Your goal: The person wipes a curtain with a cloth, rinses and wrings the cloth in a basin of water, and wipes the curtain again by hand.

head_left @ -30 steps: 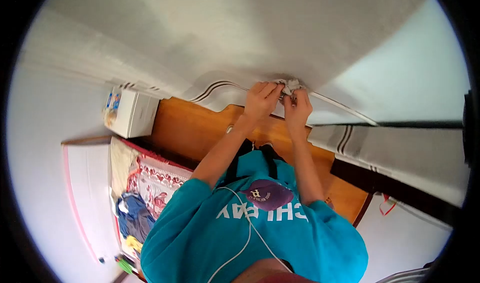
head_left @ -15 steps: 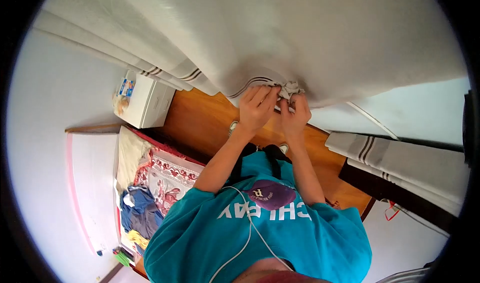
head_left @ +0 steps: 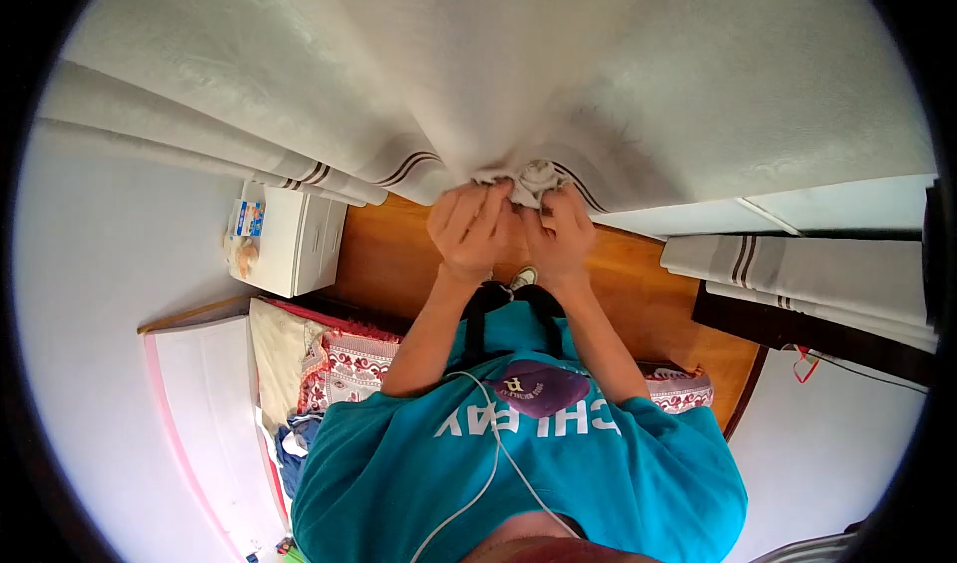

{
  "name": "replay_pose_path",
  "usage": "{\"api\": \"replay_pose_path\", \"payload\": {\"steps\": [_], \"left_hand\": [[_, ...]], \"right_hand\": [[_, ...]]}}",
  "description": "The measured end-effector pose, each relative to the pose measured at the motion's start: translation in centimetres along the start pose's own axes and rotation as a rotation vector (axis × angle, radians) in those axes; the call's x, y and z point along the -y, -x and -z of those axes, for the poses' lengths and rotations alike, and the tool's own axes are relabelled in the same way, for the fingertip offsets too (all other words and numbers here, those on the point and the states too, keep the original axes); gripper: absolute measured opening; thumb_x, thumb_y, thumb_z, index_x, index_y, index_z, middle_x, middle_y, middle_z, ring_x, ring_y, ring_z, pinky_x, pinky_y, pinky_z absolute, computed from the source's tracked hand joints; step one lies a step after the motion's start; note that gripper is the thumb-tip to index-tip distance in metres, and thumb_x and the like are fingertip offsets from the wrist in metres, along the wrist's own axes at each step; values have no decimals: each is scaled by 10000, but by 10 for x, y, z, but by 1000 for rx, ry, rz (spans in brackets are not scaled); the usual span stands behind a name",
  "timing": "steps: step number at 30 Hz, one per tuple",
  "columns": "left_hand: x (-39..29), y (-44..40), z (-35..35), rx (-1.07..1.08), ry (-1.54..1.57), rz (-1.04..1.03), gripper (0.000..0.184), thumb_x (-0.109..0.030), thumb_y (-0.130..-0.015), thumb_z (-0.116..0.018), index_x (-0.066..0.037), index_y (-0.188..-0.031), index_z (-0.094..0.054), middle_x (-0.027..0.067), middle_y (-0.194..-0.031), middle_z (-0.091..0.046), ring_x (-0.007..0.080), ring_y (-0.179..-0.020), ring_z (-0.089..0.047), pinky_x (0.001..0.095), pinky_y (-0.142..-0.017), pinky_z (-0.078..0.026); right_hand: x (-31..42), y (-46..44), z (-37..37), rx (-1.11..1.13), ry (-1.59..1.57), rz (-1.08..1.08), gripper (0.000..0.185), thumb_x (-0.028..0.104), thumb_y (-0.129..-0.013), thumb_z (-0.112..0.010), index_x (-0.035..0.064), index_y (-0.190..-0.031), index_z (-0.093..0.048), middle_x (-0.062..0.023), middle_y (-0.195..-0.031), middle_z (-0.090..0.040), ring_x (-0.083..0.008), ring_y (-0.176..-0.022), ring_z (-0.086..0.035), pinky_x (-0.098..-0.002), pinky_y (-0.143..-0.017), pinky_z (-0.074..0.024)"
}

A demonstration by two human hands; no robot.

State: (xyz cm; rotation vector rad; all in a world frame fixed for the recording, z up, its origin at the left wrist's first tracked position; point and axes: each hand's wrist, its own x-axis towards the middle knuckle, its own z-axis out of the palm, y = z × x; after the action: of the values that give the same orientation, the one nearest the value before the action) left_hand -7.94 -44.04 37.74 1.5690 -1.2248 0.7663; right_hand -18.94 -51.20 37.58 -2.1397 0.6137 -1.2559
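Observation:
A long pale grey curtain (head_left: pixel 698 95) with dark stripes along its lower part hangs in front of me. My left hand (head_left: pixel 469 229) has its fingers closed on the curtain's cloth, just left of a crumpled bunch. Close beside it, my right hand (head_left: pixel 559 234) pinches the bunched fabric (head_left: pixel 536 180), which has the curtain's colour and looks like part of it. Folds fan upward from between both hands. The fingertips are partly hidden in the cloth.
A white cabinet (head_left: pixel 300 244) with a blue packet (head_left: pixel 249 218) on it stands at the left. Behind it is a bed with a red-and-white patterned cover (head_left: pixel 344 369). Another striped curtain length (head_left: pixel 797 269) lies over a dark ledge (head_left: pixel 738 316) at the right. Wooden floor (head_left: pixel 638 289) shows below.
Both hands have moved left and slightly down with the bunched cloth. The curtain now folds to a point at my hands, with stripes showing on both sides. The view has shifted.

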Motion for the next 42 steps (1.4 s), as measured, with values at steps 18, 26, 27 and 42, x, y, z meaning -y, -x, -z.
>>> {"api": "replay_pose_path", "payload": {"steps": [18, 26, 27, 42], "left_hand": [[39, -65, -69, -20, 49, -6, 238, 64, -730, -733, 8, -961, -716, 76, -858, -670, 231, -680, -610, 325, -607, -496], [75, -28, -110, 76, 27, 4, 227, -6, -726, -746, -44, -945, -701, 25, -827, -603, 211, -670, -616, 323, -536, -515], [82, -9, -113, 72, 31, 2, 227, -6, -726, -746, -44, -945, -701, 25, -827, -603, 211, -670, -616, 323, -536, -515], [67, -66, -103, -65, 119, -51, 253, 22, -698, -736, -39, -941, -700, 20, -794, -584, 197, -662, -602, 294, -520, -510]], "right_hand": [[-37, -87, -33, -199, -73, 11, 164, -84, -821, -654, -8, -922, -550, -127, -862, -582, -238, -661, -633, -296, -567, -528], [-82, -73, -58, -89, 91, -54, 192, -36, -799, -671, -1, -944, -549, -161, -864, -583, -298, -672, -617, -366, -575, -504], [-93, -64, -62, -28, 131, -75, 190, -23, -801, -673, 1, -942, -548, -169, -865, -587, -310, -681, -618, -368, -579, -504], [-65, -94, -44, -160, 88, 5, 193, -57, -775, -694, -6, -912, -568, -150, -817, -587, -290, -654, -593, -359, -569, -500]]}}
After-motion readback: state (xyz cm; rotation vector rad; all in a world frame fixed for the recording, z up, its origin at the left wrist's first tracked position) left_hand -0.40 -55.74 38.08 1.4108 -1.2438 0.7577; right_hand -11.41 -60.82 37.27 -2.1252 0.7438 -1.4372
